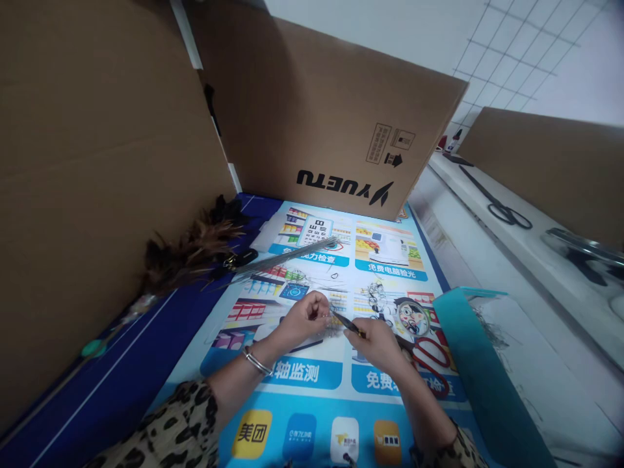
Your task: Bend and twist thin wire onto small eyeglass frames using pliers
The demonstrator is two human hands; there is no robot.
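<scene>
My left hand (305,318), with a silver bangle at the wrist, is closed in a pinch on a small piece of thin wire (333,325); its exact shape is too fine to make out. From the other side, my right hand (374,341) grips a pair of pliers (347,322), whose dark pointed jaws reach to the wire at my left fingertips. A bundle of straight grey wires (297,253) lies beyond my hands. Red-handled scissors (431,357) rest beside my right forearm, partly covered by it. Curled wire bits (375,296) are scattered on the printed sheet (312,416).
Cardboard panels (331,117) stand at the back and left. A feather duster (190,244) and a black key-like object (242,259) lie at left. At right are a teal box (480,364) holding wire scraps and a white ledge with black scissors (507,211).
</scene>
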